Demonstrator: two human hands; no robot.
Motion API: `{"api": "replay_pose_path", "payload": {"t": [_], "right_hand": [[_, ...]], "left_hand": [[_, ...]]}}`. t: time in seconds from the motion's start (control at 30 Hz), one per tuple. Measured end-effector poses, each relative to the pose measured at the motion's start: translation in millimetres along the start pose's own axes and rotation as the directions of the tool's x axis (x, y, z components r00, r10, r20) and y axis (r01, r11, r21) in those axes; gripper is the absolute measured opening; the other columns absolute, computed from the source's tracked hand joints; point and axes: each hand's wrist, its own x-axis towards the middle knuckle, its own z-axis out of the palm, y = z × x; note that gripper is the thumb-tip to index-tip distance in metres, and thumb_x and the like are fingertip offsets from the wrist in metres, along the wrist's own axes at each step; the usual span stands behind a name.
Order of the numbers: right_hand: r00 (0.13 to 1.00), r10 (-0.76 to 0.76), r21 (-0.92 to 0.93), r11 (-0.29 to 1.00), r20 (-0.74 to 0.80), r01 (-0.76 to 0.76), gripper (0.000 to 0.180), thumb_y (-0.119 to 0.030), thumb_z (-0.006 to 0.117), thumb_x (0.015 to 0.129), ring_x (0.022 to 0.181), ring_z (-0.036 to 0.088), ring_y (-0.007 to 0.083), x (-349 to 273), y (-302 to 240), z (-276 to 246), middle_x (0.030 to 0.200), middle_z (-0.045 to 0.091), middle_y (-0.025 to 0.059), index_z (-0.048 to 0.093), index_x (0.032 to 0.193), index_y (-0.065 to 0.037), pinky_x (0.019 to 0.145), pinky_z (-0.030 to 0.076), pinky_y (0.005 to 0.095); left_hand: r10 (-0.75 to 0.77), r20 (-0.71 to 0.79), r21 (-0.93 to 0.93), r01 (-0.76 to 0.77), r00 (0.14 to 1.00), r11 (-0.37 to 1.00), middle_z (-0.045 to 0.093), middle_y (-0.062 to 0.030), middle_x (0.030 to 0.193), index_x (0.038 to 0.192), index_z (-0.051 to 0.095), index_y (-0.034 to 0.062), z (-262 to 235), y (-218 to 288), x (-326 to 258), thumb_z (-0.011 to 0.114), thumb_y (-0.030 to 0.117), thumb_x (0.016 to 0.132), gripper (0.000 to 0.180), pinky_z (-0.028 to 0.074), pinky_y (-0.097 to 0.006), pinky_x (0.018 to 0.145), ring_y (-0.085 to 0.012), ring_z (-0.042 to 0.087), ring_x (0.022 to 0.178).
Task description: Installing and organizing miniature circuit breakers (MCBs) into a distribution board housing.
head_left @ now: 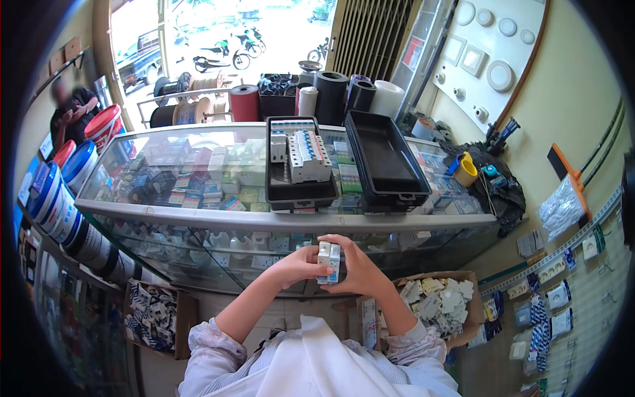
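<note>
Between my two hands, in front of the counter's near edge, is a white circuit breaker point(325, 254) with a blue marking; it looks like two narrow units side by side. My left hand point(296, 267) grips it from the left, its thumb across the front face. My right hand point(359, 270) is wrapped round its right side, with fingers over the top. Beyond them, on the glass counter point(245, 210), a black tray point(301, 197) holds a row of similar white circuit breakers point(308, 156) with blue switches, and a few more at its left.
Stacked black trays point(390, 159) stand right of the filled one. Rolls of sheeting point(331, 89) line the counter's far edge. A carton of white parts point(440, 301) is at my right, another carton point(178, 324) at my left. A person point(73, 109) stands far left near paint buckets point(102, 126).
</note>
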Motion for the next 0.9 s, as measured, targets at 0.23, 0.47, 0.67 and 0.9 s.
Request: {"api": "replay_pose_path", "payload": {"t": [0.23, 0.47, 0.67, 0.9], "right_hand": [[0.987, -0.162, -0.223, 0.963, -0.020, 0.154, 0.089, -0.019, 0.080, 0.053, 0.115, 0.045, 0.0327, 53, -32, -3, 0.121, 0.046, 0.0134, 0.035, 0.129, -0.006, 0.103, 0.032, 0.0467], [0.978, -0.209, -0.463, 0.867, 0.001, 0.186, 0.084, -0.020, 0.080, 0.054, 0.112, 0.047, 0.0338, 112, -65, -9, 0.115, 0.051, 0.0146, 0.039, 0.126, -0.005, 0.103, 0.032, 0.0467], [0.983, -0.179, -0.343, 0.921, 0.042, 0.183, 0.081, -0.025, 0.082, 0.050, 0.112, 0.049, 0.0342, 178, -51, -28, 0.116, 0.054, 0.0131, 0.046, 0.120, -0.005, 0.106, 0.028, 0.0470], [0.990, -0.014, -0.464, 0.882, 0.140, 0.078, 0.085, -0.046, 0.079, 0.050, 0.118, 0.047, 0.0329, 226, 7, -30, 0.118, 0.057, 0.0140, 0.050, 0.120, -0.008, 0.107, -0.005, 0.0594]], "left_hand": [[0.098, -0.032, 0.026, -0.097, 0.995, 0.995, 0.060, -0.0065, 0.103, 0.117, 0.046, -0.0008, -21, 41, -20, 0.073, 0.022, 0.074, 0.056, 0.045, -0.027, 0.086, -0.0117, 0.057, 0.096], [0.124, -0.096, 0.079, -0.117, 0.988, 0.990, 0.058, -0.0063, 0.106, 0.117, 0.047, -0.0002, -49, 94, -30, 0.069, 0.024, 0.078, 0.051, 0.050, -0.030, 0.082, -0.0128, 0.058, 0.097], [0.102, -0.155, 0.058, -0.094, 0.983, 0.994, 0.056, -0.0094, 0.112, 0.120, 0.045, -0.0033, -96, 124, -22, 0.061, 0.032, 0.087, 0.051, 0.047, -0.030, 0.089, -0.0152, 0.057, 0.101], [0.512, -0.460, 0.568, -0.203, 0.725, 0.798, 0.049, -0.0163, 0.122, 0.126, 0.043, 0.0007, -150, 126, -20, 0.065, 0.038, 0.080, 0.063, 0.044, -0.035, 0.089, -0.0255, 0.050, 0.110]]}}
